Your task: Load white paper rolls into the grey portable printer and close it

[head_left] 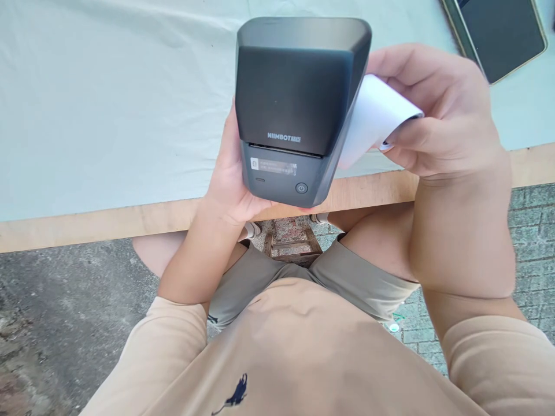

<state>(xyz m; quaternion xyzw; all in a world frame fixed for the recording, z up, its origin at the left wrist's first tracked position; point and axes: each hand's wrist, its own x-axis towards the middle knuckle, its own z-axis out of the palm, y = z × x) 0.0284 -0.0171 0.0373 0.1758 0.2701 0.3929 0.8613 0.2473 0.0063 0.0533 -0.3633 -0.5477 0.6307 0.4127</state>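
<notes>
A dark grey label printer (295,98) marked NIIMBOT is held up above the table's near edge, its front with the power button tilted toward me. My left hand (232,167) grips it from below and from the left side, most of the fingers hidden behind it. To the right of the printer, my right hand (442,110) pinches a roll of white paper (375,112) between thumb and fingers. The paper's left part passes behind the printer's edge, so I cannot tell whether the two touch.
A white cloth (108,115) covers the table, with a bare wooden edge (87,228) along the front. At the upper right lies a dark phone-like device (505,34). Below, a small wooden stool (292,248) stands on the paving between my legs.
</notes>
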